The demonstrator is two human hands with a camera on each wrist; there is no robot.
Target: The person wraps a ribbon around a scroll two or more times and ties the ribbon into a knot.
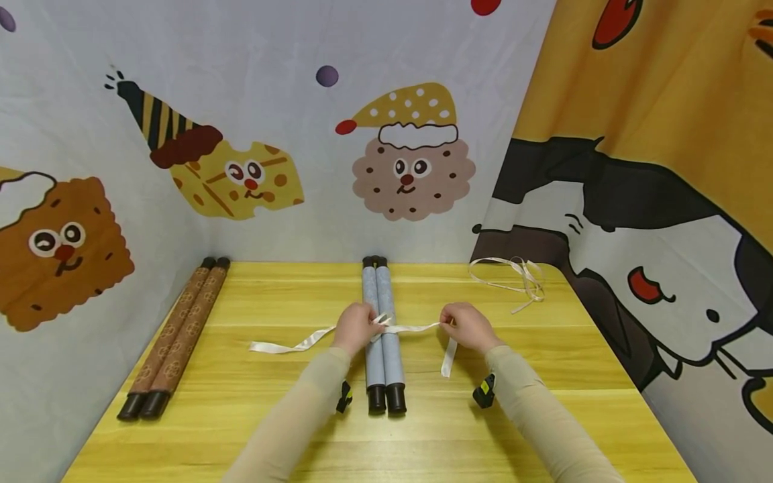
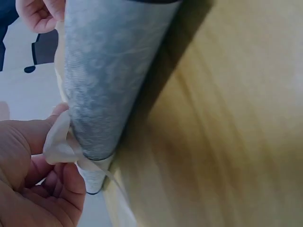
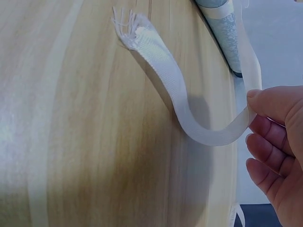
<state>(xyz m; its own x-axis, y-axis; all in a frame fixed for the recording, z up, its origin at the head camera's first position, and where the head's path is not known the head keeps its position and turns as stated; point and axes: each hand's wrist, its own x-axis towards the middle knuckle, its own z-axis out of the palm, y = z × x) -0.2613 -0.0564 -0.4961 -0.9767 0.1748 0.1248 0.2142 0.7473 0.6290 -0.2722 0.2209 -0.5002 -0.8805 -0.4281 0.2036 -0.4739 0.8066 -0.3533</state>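
A scroll with two light blue patterned rolls (image 1: 391,359) and black end caps lies lengthwise at the table's middle. White ribbon (image 1: 417,329) passes around both rolls near their midlength. At the crossing, my left hand (image 1: 355,327) pinches a folded loop of this ribbon (image 2: 59,142) between thumb and fingers, right beside the rolls. One ribbon tail trails leftward past that hand over the table. To the right of the scroll, my right hand (image 1: 470,327) pinches the other length between thumb and forefinger. Its frayed end (image 3: 142,35) hangs down in a curve, plain in the right wrist view.
A brown patterned scroll (image 1: 181,329), also a pair of rolls with black caps, lies at the table's left edge. A loose tangle of thin ribbon (image 1: 525,285) sits at the back right. Printed cloth (image 1: 272,40) hangs behind the wooden table (image 1: 290,429).
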